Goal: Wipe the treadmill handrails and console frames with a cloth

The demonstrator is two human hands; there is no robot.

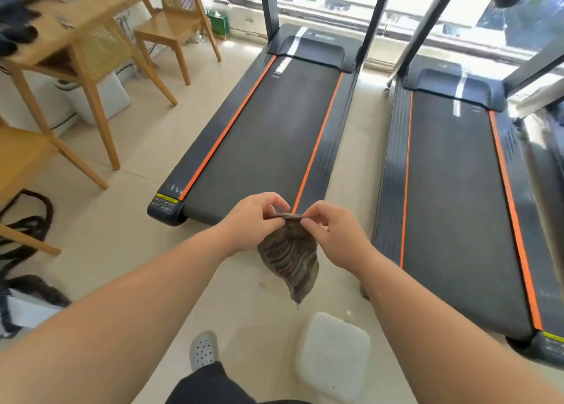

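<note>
A brown striped cloth (291, 260) hangs folded in front of me, pinched along its top edge by both hands. My left hand (253, 220) grips the left end and my right hand (332, 232) grips the right end, fingertips almost touching. Two black treadmills with orange stripes lie ahead: the left treadmill (268, 129) just beyond my hands and the right treadmill (457, 196) beside it. Their dark uprights (374, 22) rise out of view at the top; handrails and consoles are mostly cut off.
A wooden table (76, 28) and wooden chairs (174, 22) stand at the left. A white square container (332, 355) sits on the tiled floor by my grey shoe (203, 348). Black straps (27, 220) and a bag lie at the far left. Windows run along the back.
</note>
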